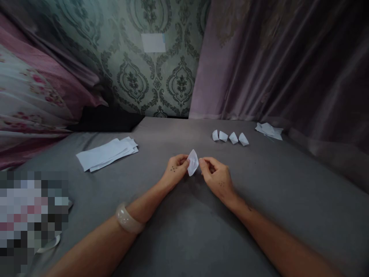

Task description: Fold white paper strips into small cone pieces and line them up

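My left hand point(175, 169) pinches a small folded white paper point(193, 163) by its left side, thumb in front. The paper stands upright as a pointed diamond with a shallow hollow facing me, a little above the grey cloth. At its right edge are the closed thumb and fingertips of my right hand point(217, 175); whether they grip the paper or only touch it, I cannot tell. Beyond my right hand, several folded white paper pieces point(233, 137) of a similar size sit in a row.
Flat white paper strips point(108, 154) lie stacked at left. More loose white paper point(269, 130) lies at the far right. A black cloth point(106, 119) covers the back left corner of the grey-covered surface point(178, 231). Curtains flank the patterned wall; a blurred patch hides the lower left.
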Demonstrator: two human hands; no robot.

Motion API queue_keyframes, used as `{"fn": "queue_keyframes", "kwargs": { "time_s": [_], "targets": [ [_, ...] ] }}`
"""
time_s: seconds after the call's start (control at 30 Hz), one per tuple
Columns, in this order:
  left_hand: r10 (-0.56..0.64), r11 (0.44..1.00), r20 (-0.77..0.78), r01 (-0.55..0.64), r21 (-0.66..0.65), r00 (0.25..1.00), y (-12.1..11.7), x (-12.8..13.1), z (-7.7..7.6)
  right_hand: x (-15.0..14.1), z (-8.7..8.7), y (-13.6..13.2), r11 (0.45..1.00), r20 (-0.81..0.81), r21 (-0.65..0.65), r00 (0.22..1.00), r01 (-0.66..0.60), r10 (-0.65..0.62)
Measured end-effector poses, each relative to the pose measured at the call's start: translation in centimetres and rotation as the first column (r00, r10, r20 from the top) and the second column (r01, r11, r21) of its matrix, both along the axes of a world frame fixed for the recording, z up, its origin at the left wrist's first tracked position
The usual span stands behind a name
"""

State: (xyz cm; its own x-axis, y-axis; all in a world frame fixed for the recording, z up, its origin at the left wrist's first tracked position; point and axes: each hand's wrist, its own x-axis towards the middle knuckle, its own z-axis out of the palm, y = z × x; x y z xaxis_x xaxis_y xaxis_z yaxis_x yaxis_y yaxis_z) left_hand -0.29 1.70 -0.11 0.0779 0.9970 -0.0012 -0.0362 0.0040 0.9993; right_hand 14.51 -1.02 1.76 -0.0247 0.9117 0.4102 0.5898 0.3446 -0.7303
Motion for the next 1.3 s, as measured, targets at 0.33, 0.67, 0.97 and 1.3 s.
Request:
{"fn": "queue_keyframes", "kwargs": {
  "time_s": [0.33, 0.67, 0.97, 1.3],
  "targets": [
    [-0.025, 0.993, -0.153, 0.042, 0.110, 0.988, -0.3, 0.6, -0.5, 0.2, -2.4, 2.3, 0.971, -0.139, -0.234, 0.990, -0.047, 0.015],
    [0.070, 0.995, -0.391, -0.033, 0.099, 0.918, -1.1, 0.7, -0.2, -0.6, -1.1, 1.5, 0.967, 0.022, -0.239, 0.996, 0.092, -0.089],
    [0.130, 0.990, -0.462, -0.088, 0.111, 0.878, -1.7, 1.1, 0.6, -0.7, -1.9, 1.5, 0.978, 0.085, -0.186, 0.993, 0.093, -0.079],
    [0.060, 0.997, -0.310, -0.045, 0.056, 0.949, -0.4, 0.5, -1.1, -0.1, -2.3, 2.4, 0.969, -0.080, -0.247, 0.996, 0.013, -0.034]
  ]
}}
